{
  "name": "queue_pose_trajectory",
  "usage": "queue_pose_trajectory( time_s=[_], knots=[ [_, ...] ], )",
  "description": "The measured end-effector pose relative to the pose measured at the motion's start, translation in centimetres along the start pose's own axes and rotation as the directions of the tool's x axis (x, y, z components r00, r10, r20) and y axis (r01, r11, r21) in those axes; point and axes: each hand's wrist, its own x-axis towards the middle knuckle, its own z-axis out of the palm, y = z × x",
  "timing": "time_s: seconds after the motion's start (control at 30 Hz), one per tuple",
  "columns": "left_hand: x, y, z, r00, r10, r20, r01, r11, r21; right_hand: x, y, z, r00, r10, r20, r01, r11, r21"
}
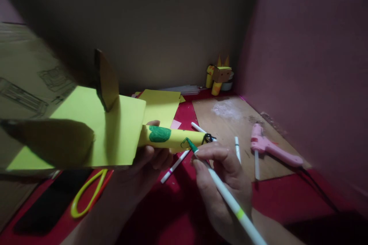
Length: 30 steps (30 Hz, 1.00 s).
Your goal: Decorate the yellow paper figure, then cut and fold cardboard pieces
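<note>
Yellow paper tube, jutting toward three o'clock from a folded yellow card body, sits clasped in the left hand at the centre. The right hand pinches a green felt pen, its tip on the tube. One green patch is filled in and a second outline looks only begun, so the colouring seems early. A pink glue gun lies at three o'clock.

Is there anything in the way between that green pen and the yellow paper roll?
Nothing visible. The pen in the right hand has its tip on the roll, which the left hand holds from underneath.
</note>
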Motion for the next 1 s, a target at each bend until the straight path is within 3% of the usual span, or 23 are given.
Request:
queue_pose_trajectory(
  time_s=[0.63,1.0],
  knots=[
    [0.22,0.06,-0.19,0.999,-0.033,0.015,0.034,0.998,-0.049,-0.22,-0.01,-0.16,1.0,-0.005,0.028,0.004,1.0,0.012],
    [0.28,0.09,0.62,1.0,-0.01,-0.017,0.009,1.0,-0.023,0.04,-0.37,-0.08,0.998,-0.034,0.055,0.034,0.999,0.001]
  ],
)
